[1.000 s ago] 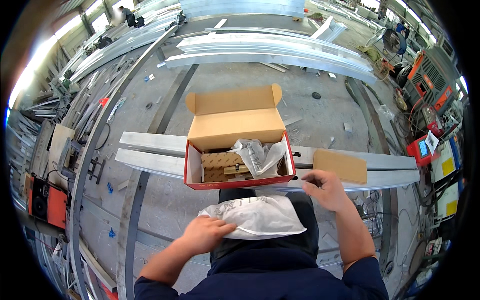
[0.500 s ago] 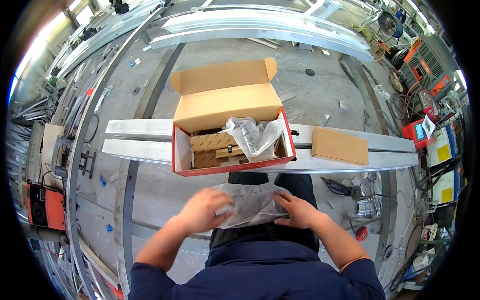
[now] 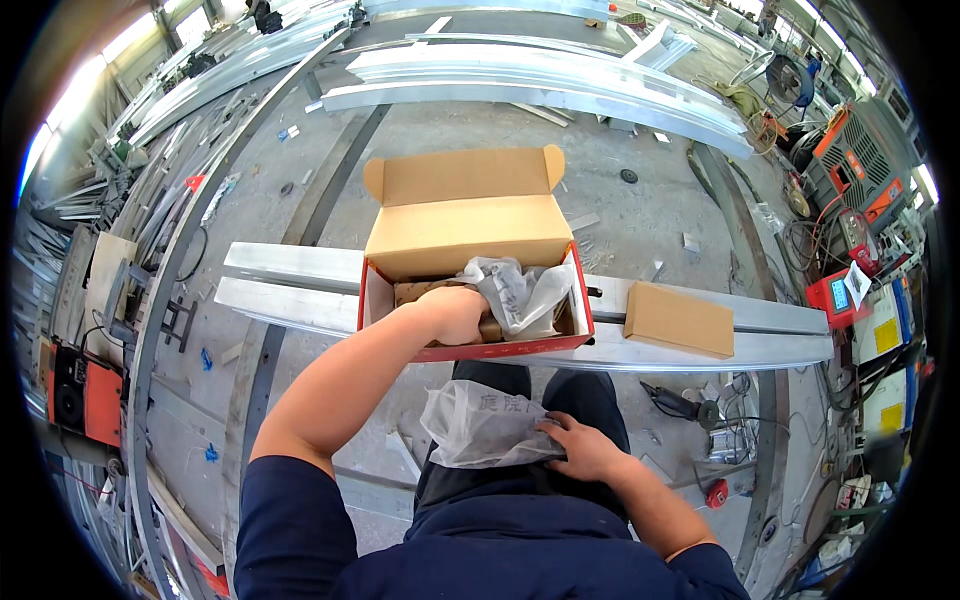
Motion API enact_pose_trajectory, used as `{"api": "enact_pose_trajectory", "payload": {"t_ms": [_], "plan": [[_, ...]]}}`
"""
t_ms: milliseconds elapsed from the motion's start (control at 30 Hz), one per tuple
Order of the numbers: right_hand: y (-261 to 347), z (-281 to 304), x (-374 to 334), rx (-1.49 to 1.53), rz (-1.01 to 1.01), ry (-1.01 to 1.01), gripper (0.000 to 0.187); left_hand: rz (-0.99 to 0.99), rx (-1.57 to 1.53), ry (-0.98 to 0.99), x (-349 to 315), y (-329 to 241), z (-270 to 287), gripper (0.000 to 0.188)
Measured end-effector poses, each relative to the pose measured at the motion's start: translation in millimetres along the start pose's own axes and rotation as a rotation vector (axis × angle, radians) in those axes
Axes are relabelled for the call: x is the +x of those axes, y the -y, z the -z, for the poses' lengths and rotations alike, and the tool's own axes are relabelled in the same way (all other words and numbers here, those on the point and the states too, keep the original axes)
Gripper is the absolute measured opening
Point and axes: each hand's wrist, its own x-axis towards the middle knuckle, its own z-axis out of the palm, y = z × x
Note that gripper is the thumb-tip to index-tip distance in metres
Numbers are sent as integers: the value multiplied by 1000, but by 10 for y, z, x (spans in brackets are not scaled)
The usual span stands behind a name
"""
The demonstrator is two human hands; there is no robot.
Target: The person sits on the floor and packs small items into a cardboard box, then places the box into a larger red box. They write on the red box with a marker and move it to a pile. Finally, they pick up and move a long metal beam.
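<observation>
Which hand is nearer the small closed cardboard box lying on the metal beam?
Right. The right hand rests on the plastic bag below the small closed box; the left hand is inside the open red box, farther away.
</observation>
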Motion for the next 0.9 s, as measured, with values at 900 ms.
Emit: {"api": "enact_pose_trajectory", "payload": {"t_ms": [900], "plan": [[-137,-73,21,36,-62,-61,66,109,-694,-413,-1282,800,933,47]]}}
